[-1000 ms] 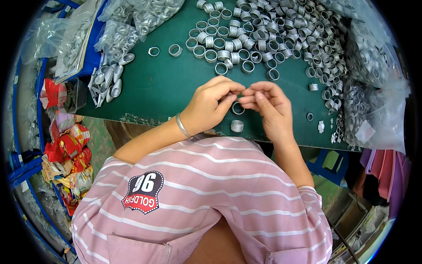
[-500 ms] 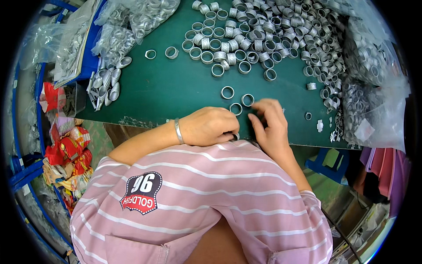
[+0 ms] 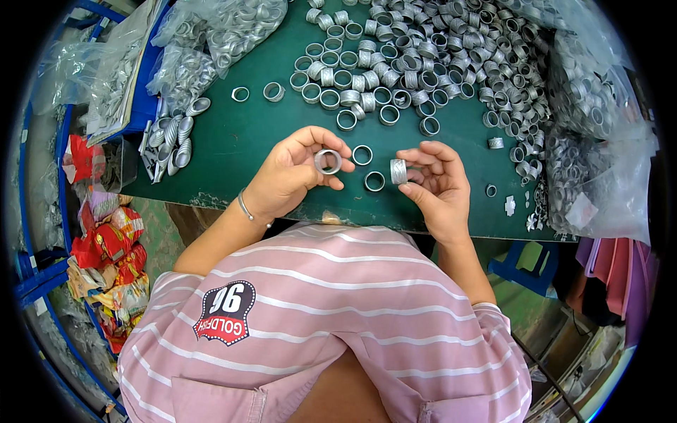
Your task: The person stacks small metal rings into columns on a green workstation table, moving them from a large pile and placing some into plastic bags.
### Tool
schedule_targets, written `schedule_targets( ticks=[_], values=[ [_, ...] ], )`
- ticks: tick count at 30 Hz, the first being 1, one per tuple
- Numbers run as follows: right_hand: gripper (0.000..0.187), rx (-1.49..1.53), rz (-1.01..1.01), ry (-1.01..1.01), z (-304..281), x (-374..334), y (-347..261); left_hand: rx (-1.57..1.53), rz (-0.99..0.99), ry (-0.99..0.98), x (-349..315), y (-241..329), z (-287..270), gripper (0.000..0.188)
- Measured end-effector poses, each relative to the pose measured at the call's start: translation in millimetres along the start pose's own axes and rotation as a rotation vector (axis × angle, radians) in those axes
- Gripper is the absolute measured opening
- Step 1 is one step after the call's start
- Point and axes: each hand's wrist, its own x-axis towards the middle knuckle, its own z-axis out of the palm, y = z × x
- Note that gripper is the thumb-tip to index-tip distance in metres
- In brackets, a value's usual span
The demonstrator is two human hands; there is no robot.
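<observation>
My left hand (image 3: 295,166) holds a grey metal ring (image 3: 317,161) between thumb and fingers, its round opening facing up toward me. In my right hand (image 3: 438,185) a wide patterned metal ring (image 3: 398,171) is pinched on its side, just above the table. Between the hands, two more rings lie flat on the green table: an upper ring (image 3: 362,146) and a lower ring (image 3: 374,190). A big heap of similar metal rings (image 3: 423,60) spreads beyond my hands. A thin silver bangle (image 3: 245,206) is round my left wrist.
Clear plastic bags full of metal parts stand at the back left (image 3: 243,32) and along the right side (image 3: 599,162). Ribbed metal pieces (image 3: 169,141) lie at the left. Two rings sit apart near them. A blue stool (image 3: 525,266) stands below the table's right edge.
My left hand has risen from the table's near edge, bringing a ring into view. My right hand has picked up one of the three rings lying between my hands.
</observation>
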Motion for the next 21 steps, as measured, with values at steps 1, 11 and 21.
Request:
schedule_targets(
  ticks=[1,11,21],
  values=[
    [0.053,0.093,0.015,0.008,2,-1,0,-0.012,0.000,-0.008,0,0,0,0.027],
    [0.043,0.945,0.500,0.030,7,-3,-2,0.718,0.298,-0.115,4,1,21,0.031],
    [0.031,-0.238,0.289,0.058,17,5,-9,0.416,0.172,-0.052,8,-1,20,0.032]
  ],
)
